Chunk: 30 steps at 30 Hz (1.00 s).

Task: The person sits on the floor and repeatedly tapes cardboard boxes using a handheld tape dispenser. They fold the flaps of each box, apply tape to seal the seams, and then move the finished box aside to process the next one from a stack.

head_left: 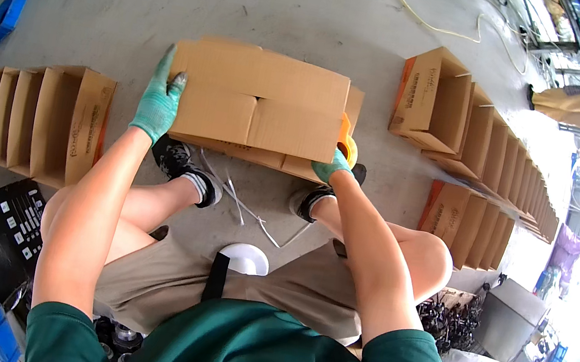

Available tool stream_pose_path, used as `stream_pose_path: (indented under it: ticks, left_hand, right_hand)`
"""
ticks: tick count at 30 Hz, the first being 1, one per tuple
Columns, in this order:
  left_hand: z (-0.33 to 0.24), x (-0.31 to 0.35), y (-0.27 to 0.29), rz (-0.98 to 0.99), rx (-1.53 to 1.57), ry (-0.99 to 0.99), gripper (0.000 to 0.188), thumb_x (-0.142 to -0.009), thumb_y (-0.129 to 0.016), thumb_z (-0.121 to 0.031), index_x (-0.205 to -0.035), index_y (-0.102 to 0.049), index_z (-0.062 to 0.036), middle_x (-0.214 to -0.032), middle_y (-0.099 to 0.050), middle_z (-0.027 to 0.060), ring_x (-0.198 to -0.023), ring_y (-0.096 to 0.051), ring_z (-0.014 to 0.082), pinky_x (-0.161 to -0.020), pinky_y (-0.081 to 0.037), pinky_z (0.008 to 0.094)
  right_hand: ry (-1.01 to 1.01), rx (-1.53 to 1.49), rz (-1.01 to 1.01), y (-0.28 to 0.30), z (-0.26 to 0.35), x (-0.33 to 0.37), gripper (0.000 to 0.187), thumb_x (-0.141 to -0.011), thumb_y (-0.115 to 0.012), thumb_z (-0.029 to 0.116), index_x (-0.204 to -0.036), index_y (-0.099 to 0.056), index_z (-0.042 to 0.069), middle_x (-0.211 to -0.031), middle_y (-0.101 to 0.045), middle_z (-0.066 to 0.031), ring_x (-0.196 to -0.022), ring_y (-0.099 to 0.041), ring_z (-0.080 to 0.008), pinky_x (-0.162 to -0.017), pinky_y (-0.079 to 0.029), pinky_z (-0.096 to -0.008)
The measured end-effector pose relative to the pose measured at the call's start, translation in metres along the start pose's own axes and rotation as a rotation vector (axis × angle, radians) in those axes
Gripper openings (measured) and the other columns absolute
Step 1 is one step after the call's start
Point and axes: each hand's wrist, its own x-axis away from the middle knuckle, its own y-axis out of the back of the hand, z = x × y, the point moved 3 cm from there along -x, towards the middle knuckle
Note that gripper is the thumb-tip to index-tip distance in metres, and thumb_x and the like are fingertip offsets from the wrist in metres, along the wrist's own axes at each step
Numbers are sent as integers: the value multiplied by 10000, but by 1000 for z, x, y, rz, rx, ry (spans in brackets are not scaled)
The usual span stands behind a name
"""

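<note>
A brown cardboard box [258, 95] is held up between my hands above the floor, its closed flaps meeting in a seam facing me. My left hand [158, 104], in a green glove, grips the box's left edge, thumb on top and fingers along the side. At the lower right corner my right hand [332, 167], gloved as well, is closed around an orange tape dispenser [345, 138] and lies against the box. Its fingers are partly hidden. More cardboard [354, 105] shows under the box; whether it is a separate piece I cannot tell.
Rows of open cardboard boxes stand at left [54, 122] and right [434, 101], with a shorter row [445, 215] nearer me. White strips [243, 208] lie between my feet. A blue crate [4, 18] sits far left, a black box [10, 226] near left, dark parts [449, 319] near right.
</note>
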Motion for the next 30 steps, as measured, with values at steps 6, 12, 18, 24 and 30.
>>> stream_pose_path:
  ticks: [6,12,18,24,30]
  left_hand:
    - [5,8,7,8,1,141,607,-1039,-533,-244,-1578,-255,-228,-1535,-408,195,-1377,-447,340,-1139,-381,421]
    - [2,0,1,-29,-3,87,627,-1019,-572,-221,-1572,-276,-234,-1509,-439,210,-1359,-466,359,-1120,-398,423]
    - [10,4,2,-85,-26,57,623,-1002,-592,-158,-1558,-313,-187,-1490,-449,225,-1334,-489,360,-1116,-399,416]
    - [-2,4,3,-62,-13,79,625,-993,-601,-150,-1553,-324,-180,-1490,-448,229,-1318,-499,377,-1083,-425,419]
    - [-14,6,8,-41,-131,107,626,-991,-596,-165,-1552,-320,-181,-1493,-442,226,-1329,-481,392,-1096,-419,421]
  right_hand:
    - [54,118,-17,8,-21,8,423,-926,-578,127,-1349,-576,122,-1337,-581,-88,-1134,-601,-255,-1005,-460,-362]
    - [1282,2505,622,-85,-80,76,326,-859,-608,96,-1179,-632,39,-975,-675,-61,-843,-636,-172,-805,-529,-307]
    - [757,2404,942,-107,-264,189,428,-889,-616,145,-1290,-610,-4,-1083,-678,-90,-934,-641,-162,-863,-533,-308]
    - [300,3122,1042,-44,-329,188,541,-864,-760,375,-1237,-644,1,-1072,-690,-86,-978,-628,-143,-897,-515,-306]
    - [61,3212,850,-41,-320,150,574,-854,-771,420,-1231,-640,7,-1068,-680,-80,-976,-611,-128,-883,-517,-305]
